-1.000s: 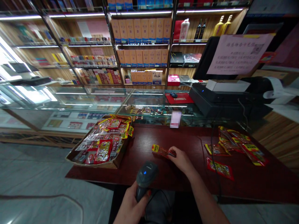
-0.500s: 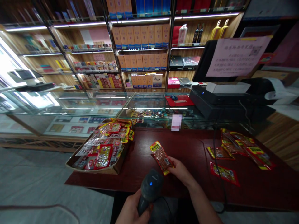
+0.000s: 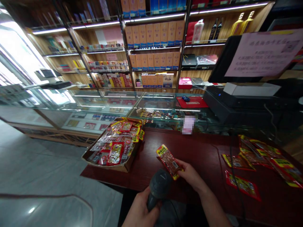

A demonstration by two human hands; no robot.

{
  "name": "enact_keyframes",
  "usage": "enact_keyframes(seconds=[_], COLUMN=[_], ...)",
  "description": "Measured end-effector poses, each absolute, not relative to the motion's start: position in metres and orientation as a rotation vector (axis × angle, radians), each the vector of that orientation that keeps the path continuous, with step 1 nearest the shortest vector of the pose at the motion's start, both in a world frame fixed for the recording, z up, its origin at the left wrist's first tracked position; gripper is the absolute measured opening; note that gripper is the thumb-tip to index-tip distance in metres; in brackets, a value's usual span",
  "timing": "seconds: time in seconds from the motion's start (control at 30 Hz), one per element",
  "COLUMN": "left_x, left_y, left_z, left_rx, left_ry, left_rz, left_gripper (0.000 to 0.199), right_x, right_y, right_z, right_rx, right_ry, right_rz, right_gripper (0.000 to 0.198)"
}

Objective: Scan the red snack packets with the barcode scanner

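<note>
The right hand (image 3: 189,175) pinches one packet (image 3: 168,160) by its lower right edge, thumb and fingers pressed together on it. The packet tilts over the dark red table (image 3: 151,151), between the cardboard box (image 3: 125,167) on the left and the loose packets (image 3: 242,185) on the right; I cannot tell whether it touches the tabletop. It is flat, oblong and shiny, with reddish-brown strips in the middle, a yellow band across the top and yellow at the bottom corner. Dark characters run along the top band, too blurred to read; a small pale patch near the fingers is just as unclear.

The left hand (image 3: 143,208) is wrapped around the handle of one grey scanner (image 3: 160,183), its head just beside the packet's lower end. Faint lettering on the head is too small to make out.

One loose packet lies a little apart from the overlapping pile; the overlap hides an exact count. Several lines of Chinese characters and one square code show on the pink sign (image 3: 262,53), the wording blurred. Two yellow bottles (image 3: 247,24) and two dark bottles (image 3: 213,32) stand on a shelf.
</note>
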State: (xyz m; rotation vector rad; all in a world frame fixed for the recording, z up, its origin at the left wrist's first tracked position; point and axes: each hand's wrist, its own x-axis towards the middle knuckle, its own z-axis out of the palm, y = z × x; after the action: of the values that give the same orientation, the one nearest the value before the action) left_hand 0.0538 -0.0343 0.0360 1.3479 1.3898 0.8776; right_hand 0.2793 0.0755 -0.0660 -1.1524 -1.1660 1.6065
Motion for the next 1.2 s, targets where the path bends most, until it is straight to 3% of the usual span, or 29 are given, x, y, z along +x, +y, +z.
enact_keyframes(seconds=[0.27,0.47,0.6,0.7,1.0,1.2], left_x=[0.026,0.012,0.009,0.005,-0.003,-0.003], left_y=[-0.046,-0.048,-0.048,-0.054,-0.073,-0.074], left_z=[0.001,-0.004,-0.004,-0.009,-0.030,-0.033], left_rx=[1.049,1.061,1.061,1.030,0.777,0.750], left_ry=[1.529,1.568,1.613,1.646,1.670,1.685], left_rz=[0.985,1.049,1.152,1.182,1.274,1.327], left_gripper=[0.021,0.026,0.030,0.034,0.056,0.059], right_x=[0.207,0.111,0.050,0.020,-0.003,-0.030], right_y=[0.127,0.176,0.192,0.192,0.167,0.164], right_z=[-0.010,0.040,0.064,0.072,0.082,0.096], right_rx=[-0.920,-0.858,-0.909,-0.988,-0.823,-0.735], right_ry=[-0.882,-1.046,-1.136,-1.439,-2.492,-2.771], right_rz=[1.754,1.731,1.731,1.567,0.899,0.640], right_gripper=[0.062,0.051,0.056,0.063,0.046,0.036])
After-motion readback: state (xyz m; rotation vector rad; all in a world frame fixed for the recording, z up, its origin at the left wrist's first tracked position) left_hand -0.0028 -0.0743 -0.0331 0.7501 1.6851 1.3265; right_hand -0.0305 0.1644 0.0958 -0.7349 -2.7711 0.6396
